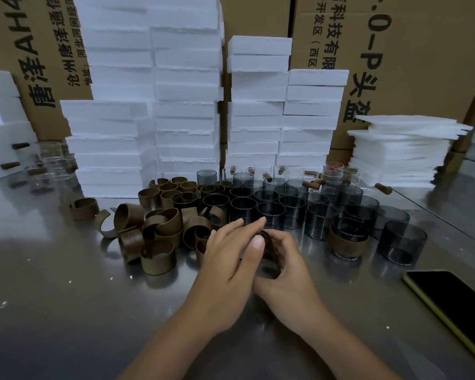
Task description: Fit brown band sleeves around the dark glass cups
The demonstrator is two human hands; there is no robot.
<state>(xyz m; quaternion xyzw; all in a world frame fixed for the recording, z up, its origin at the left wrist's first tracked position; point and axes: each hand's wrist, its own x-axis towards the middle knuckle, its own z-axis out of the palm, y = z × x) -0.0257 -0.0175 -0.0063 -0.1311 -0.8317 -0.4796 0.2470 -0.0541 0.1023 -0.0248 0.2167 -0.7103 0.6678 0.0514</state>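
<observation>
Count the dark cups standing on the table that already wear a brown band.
1: the banded cup at the front right of the cup cluster. Others may be hidden behind nearer cups.

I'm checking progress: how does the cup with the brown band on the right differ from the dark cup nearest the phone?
The banded cup wears a brown sleeve around its lower half; the bare cup shows only dark glass. The banded cup stands left, the bare cup right, closer to the phone. Both stand upright, open-topped, on the metal table.
</observation>
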